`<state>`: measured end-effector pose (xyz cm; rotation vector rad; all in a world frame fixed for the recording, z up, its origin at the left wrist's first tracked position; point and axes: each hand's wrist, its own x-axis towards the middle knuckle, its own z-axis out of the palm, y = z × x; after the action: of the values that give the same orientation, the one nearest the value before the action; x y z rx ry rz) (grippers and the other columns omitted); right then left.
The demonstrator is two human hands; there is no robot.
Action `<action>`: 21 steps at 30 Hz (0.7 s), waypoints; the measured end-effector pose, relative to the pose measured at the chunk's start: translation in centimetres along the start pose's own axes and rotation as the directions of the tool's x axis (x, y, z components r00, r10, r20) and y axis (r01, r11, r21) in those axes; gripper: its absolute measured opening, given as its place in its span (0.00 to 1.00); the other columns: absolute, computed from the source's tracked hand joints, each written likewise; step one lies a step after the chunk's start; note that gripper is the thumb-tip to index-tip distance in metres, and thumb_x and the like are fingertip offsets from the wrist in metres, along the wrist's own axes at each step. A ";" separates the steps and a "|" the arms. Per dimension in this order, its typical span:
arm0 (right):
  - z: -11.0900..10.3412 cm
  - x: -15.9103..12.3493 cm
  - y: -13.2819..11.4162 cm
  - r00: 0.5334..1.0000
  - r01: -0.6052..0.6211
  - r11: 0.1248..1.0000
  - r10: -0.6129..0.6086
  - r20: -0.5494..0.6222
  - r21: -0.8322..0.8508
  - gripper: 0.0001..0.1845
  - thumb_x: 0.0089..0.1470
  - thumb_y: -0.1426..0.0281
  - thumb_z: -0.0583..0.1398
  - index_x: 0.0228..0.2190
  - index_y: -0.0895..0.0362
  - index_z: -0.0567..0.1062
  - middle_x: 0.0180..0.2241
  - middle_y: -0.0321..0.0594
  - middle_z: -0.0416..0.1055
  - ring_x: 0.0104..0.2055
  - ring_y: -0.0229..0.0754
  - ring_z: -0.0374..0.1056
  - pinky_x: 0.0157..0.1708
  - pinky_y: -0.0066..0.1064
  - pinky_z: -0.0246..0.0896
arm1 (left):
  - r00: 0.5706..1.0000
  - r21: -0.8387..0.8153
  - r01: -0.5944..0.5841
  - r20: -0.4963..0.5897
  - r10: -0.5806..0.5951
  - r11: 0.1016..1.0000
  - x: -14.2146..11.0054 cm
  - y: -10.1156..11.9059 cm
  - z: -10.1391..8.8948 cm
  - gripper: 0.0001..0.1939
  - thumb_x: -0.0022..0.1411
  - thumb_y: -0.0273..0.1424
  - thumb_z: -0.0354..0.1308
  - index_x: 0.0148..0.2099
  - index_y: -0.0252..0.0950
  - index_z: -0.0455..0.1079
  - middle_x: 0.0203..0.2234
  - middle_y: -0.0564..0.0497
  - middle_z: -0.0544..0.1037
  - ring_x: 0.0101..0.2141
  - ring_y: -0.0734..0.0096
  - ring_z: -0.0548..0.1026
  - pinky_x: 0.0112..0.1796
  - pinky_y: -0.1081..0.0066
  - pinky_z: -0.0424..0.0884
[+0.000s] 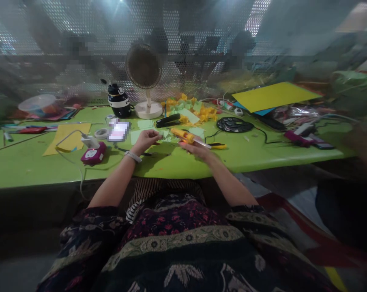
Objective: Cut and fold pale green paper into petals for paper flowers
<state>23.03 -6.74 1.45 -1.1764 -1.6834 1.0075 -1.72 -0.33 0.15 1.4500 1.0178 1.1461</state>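
Observation:
My right hand is wrapped round a yellow hot glue gun, its nozzle end pointing left; a clear glue stick sticks out behind it and a small orange light glows on it. Just left of the nozzle, my left hand pinches a small piece of pale green paper. Light green paper sheets and scraps lie under and around both hands. Beyond them is a heap of yellow paper flowers with green pieces. A black stapler-like tool lies in front of the heap.
A small fan and a dark bottle stand at the back. Left are a phone, a tape roll and a purple power socket with a cable. Right are a black disc-shaped object, yellow sheets and a blurred person's arm.

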 end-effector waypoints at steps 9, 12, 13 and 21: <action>-10.9 2.2 1.9 0.905 -0.218 0.819 -0.033 -0.424 -0.531 0.17 0.47 0.58 0.68 0.29 0.55 0.70 0.31 0.40 0.71 0.35 0.45 0.66 0.38 0.36 0.62 | 0.998 0.039 0.007 -0.063 -0.005 0.999 0.1 -0.3 -0.3 0.27 0.32 0.46 0.78 0.26 0.31 0.73 0.20 0.54 0.74 0.24 0.78 0.72 0.30 0.72 0.79; -13.8 3.2 3.9 0.827 -0.441 0.685 0.058 -0.560 -0.580 0.15 0.48 0.64 0.68 0.36 0.58 0.73 0.39 0.49 0.74 0.43 0.51 0.69 0.44 0.38 0.63 | 0.998 0.054 0.007 -0.060 -0.004 0.999 0.2 -0.4 -0.3 0.27 0.31 0.46 0.78 0.26 0.32 0.73 0.21 0.54 0.75 0.23 0.78 0.72 0.29 0.72 0.79; -14.5 3.4 4.5 0.808 -0.477 0.646 0.054 -0.587 -0.596 0.18 0.48 0.64 0.68 0.40 0.60 0.74 0.43 0.52 0.73 0.46 0.53 0.68 0.46 0.39 0.63 | 0.998 0.058 0.007 -0.059 -0.004 0.998 0.2 -0.4 -0.3 0.27 0.31 0.46 0.78 0.26 0.32 0.73 0.21 0.53 0.76 0.23 0.78 0.72 0.29 0.72 0.79; -17.4 3.8 6.4 0.724 -0.650 0.511 0.190 -0.663 -0.563 0.31 0.53 0.67 0.67 0.55 0.69 0.70 0.57 0.69 0.64 0.55 0.57 0.67 0.52 0.43 0.60 | 0.996 0.090 0.020 -0.088 -0.012 0.996 0.2 -0.8 -0.2 0.22 0.39 0.42 0.78 0.27 0.33 0.73 0.20 0.53 0.76 0.24 0.73 0.76 0.28 0.73 0.78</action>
<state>40.31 1.00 2.05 -2.3225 -1.3586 0.0706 -1.90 0.02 -0.64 1.4707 1.1530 1.1732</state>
